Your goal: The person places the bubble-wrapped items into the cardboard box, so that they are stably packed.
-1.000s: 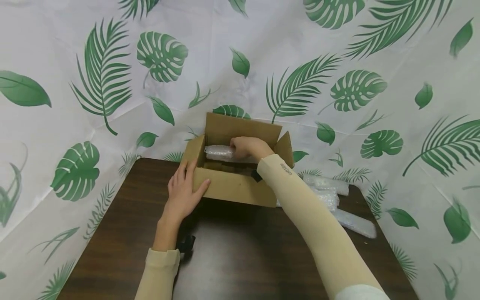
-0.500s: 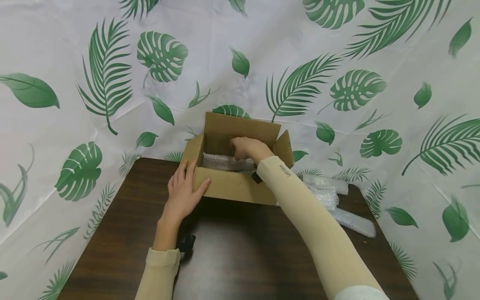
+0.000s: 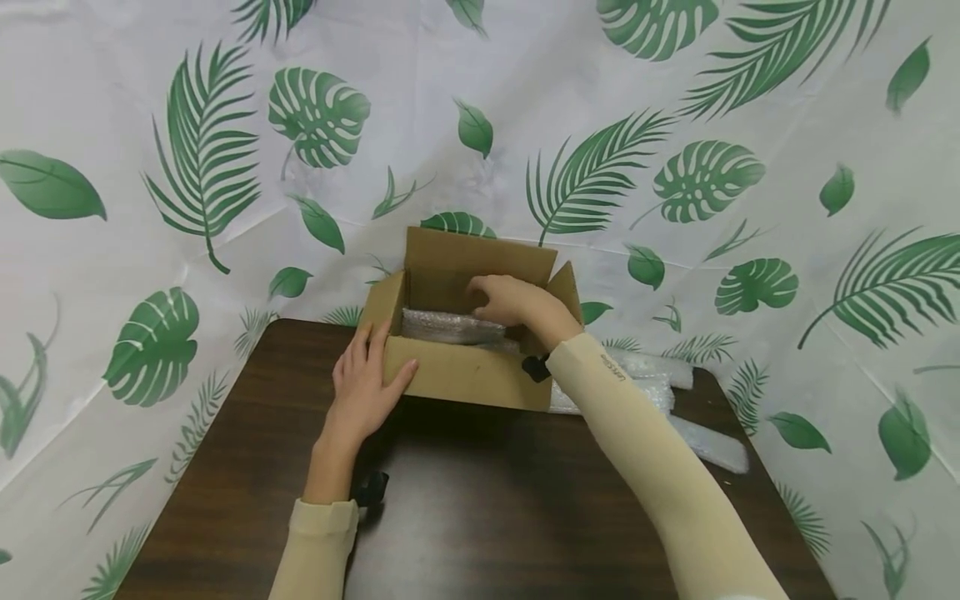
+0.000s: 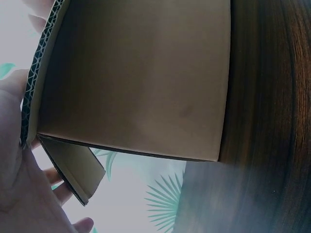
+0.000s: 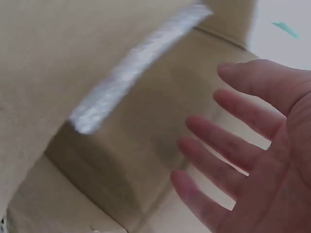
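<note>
Writing (image 3: 612, 368) is printed small and dark on the tan right sleeve (image 3: 660, 458), but it cannot be surely read. A long, shiny bubble-wrap pack (image 3: 446, 327) is seen inside the open brown box (image 3: 465, 375), on the far part of the desk (image 3: 480, 517). The box's near left corner is held by the fingers and thumb of the left hand (image 3: 362, 392). The fingers of the right hand (image 3: 517, 301) are spread loosely over the box. More packs (image 3: 708, 443) are laid at the right.

the box (image 3: 465, 372) partly hides the bubble-wrapped bundle (image 3: 450, 327), blurred in the right wrist view; the right sleeve (image 3: 652, 450) covers parts of the wrapped packs (image 3: 708, 443).
</note>
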Action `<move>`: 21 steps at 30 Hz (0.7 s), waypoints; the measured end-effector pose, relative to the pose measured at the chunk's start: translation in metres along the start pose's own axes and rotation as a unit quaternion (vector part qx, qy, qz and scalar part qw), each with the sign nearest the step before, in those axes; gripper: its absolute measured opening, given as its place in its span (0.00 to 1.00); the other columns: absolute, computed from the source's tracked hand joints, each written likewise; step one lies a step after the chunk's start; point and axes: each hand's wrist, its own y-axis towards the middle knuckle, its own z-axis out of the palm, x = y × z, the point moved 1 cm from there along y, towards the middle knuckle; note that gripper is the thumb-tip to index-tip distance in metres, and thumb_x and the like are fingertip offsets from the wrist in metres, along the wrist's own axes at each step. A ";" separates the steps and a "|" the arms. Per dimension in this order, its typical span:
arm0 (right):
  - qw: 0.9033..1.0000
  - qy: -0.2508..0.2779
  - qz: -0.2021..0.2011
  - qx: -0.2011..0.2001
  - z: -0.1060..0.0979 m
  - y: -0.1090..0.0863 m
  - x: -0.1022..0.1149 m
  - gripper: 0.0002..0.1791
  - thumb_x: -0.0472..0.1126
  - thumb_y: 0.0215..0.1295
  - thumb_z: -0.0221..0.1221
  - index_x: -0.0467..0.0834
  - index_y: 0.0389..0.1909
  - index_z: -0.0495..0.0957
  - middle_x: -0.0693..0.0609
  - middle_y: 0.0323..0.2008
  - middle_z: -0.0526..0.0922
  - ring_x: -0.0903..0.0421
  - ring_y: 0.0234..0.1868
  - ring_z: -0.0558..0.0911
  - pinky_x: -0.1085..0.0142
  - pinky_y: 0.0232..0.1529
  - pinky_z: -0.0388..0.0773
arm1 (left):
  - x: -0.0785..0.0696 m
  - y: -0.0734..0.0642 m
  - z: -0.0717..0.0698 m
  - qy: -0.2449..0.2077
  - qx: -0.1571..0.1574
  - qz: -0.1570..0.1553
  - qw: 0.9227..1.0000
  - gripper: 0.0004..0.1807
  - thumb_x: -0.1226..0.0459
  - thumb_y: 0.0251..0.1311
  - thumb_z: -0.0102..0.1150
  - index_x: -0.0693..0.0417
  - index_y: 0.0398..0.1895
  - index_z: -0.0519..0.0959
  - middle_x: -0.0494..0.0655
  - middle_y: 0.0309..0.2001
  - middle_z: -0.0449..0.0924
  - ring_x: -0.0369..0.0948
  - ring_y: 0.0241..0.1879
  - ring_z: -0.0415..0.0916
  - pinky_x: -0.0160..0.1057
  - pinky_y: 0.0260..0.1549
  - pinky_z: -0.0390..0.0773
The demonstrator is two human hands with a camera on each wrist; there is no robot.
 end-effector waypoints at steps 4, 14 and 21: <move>0.998 0.032 -0.021 -0.056 -0.006 -0.020 -0.005 0.28 0.50 0.82 0.58 0.47 0.78 0.70 0.46 0.76 0.74 0.44 0.77 0.73 0.45 0.74 0.72 | -0.001 0.000 0.000 0.000 0.001 -0.002 1.000 0.47 0.36 0.78 0.52 0.38 0.90 0.46 0.61 0.87 0.41 0.62 0.86 0.41 0.72 0.79 0.40; 0.975 0.093 -0.066 -0.192 -0.014 -0.079 -0.022 0.28 0.54 0.84 0.55 0.48 0.77 0.71 0.48 0.74 0.76 0.43 0.75 0.75 0.45 0.74 0.72 | -0.002 -0.001 0.002 -0.010 -0.003 -0.003 1.000 0.47 0.38 0.77 0.55 0.39 0.89 0.46 0.61 0.88 0.38 0.63 0.86 0.36 0.74 0.79 0.36; 0.956 0.141 -0.078 -0.244 -0.013 -0.111 -0.029 0.27 0.54 0.84 0.56 0.51 0.77 0.71 0.51 0.73 0.76 0.48 0.72 0.76 0.44 0.75 0.70 | 0.000 -0.001 0.004 -0.014 -0.001 -0.008 1.000 0.47 0.39 0.78 0.54 0.39 0.90 0.45 0.62 0.88 0.37 0.65 0.86 0.36 0.74 0.79 0.36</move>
